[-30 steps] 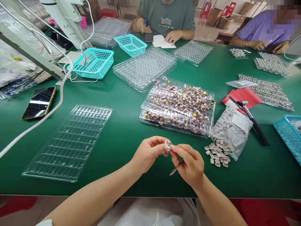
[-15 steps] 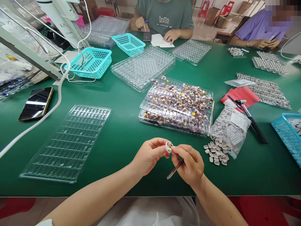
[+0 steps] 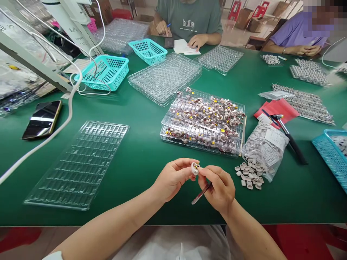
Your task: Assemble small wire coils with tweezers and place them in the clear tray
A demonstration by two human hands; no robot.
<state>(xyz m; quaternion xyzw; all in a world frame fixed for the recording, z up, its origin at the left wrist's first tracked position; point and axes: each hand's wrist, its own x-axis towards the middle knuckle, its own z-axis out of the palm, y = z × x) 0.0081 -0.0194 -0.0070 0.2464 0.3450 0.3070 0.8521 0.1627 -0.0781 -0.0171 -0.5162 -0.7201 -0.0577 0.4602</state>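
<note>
Between the thumb and fingers of my left hand (image 3: 173, 178) is a small white curved plastic part (image 3: 194, 169) with a yellow bit inside, perhaps an earphone shell. My right hand (image 3: 219, 186) pinches at the right side of that part with thumb and index finger. Tucked in the right palm are metal tweezers (image 3: 201, 194), their end pointing down and left. Beyond the hands, stacked clear trays (image 3: 165, 124) carry many similar white parts with dark red wires and yellow tabs. Right of my right hand, small white oval caps (image 3: 249, 177) lie loose by a plastic bag (image 3: 273, 144) of more pieces.
A clear compartment tray (image 3: 78, 162) and a phone (image 3: 42, 119) lie at left, near a white cable (image 3: 71, 104). Turquoise baskets (image 3: 119, 77) and clear trays (image 3: 135, 81) stand farther back. A black-handled hammer (image 3: 294, 144) rests at right. Two people sit across the table.
Both hands stay almost where they were. The white part has tilted slightly between the fingers, and the tweezers have shifted a little.
</note>
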